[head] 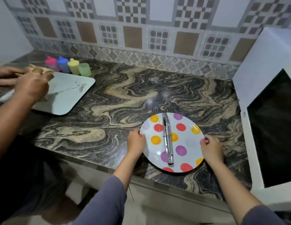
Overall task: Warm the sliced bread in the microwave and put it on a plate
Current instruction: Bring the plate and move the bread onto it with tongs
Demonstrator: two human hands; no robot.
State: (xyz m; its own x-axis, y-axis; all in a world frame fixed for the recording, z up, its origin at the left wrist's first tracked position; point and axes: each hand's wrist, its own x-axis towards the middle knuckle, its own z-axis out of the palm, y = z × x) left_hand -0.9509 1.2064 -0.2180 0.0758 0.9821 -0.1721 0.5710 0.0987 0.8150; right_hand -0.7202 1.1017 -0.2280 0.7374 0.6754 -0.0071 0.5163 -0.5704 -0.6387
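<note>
Near the worktop's [118,98] front edge, toward its right end, the left hand [136,140] and right hand [212,147] grip opposite rims of a spotted plate [188,120]. Metal tongs [167,140] lie across it. A white microwave [255,78] stands just beside it. At the left end, another person's hand [31,88] holds bread [42,71] over a pale board [68,93], with four coloured cups [68,66] behind.

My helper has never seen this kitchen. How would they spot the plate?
Find the marbled counter; just left of the white microwave, the left hand and right hand grip a round plate by its edges. Unlike the plain tray far left, it has coloured dots and metal tongs across it.
</note>
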